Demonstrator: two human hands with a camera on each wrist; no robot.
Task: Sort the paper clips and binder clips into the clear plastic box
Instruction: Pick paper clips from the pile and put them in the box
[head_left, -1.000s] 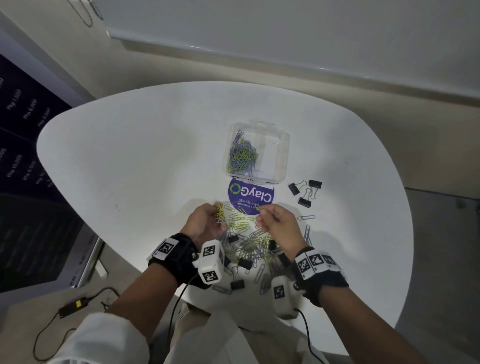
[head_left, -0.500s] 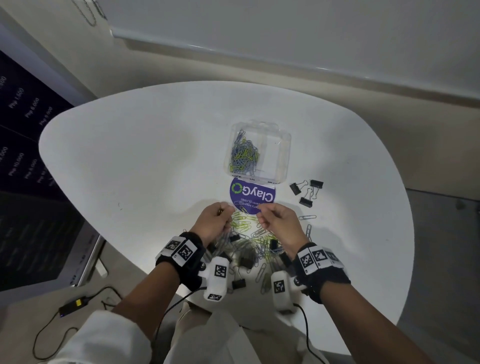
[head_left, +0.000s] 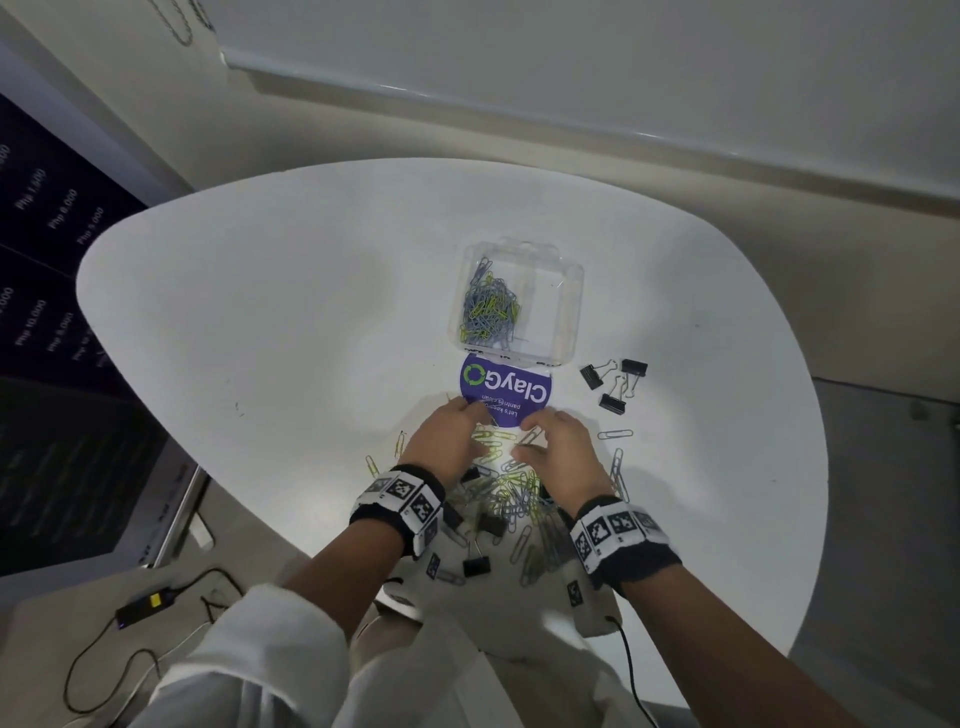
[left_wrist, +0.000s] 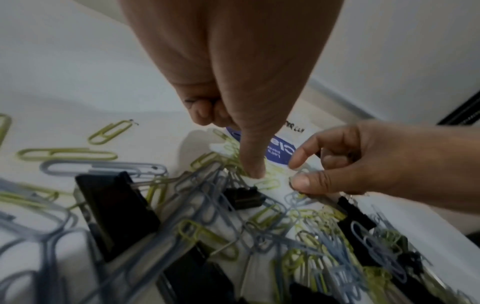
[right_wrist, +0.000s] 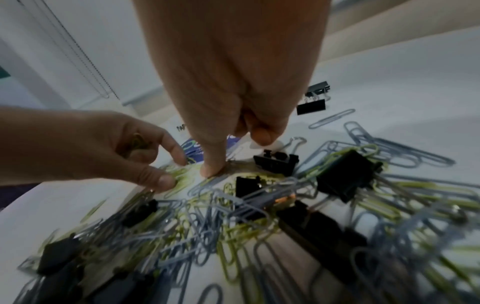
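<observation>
The clear plastic box (head_left: 563, 291) stands open on the white table, with grey and yellow-green paper clips (head_left: 488, 312) in its left half. Its purple-labelled lid (head_left: 506, 387) lies flat in front. A mixed pile of paper clips and black binder clips (head_left: 511, 501) lies near the table's front edge. My left hand (head_left: 475, 415) holds several yellow-green clips (right_wrist: 137, 142) in its curled fingers while its thumb and forefinger reach into the pile. My right hand (head_left: 530, 441) pinches a grey paper clip (left_wrist: 298, 174) at the pile's far edge.
Three black binder clips (head_left: 613, 384) lie apart at the right of the lid. Loose paper clips (head_left: 615, 434) are scattered to the right and left of my hands. The table edge (head_left: 311, 530) curves close to my body. A cable and adapter (head_left: 145, 603) lie on the floor.
My left hand has moved right and forward to the lid's near edge, close to my right hand. Both hands have dropped lower onto the pile.
</observation>
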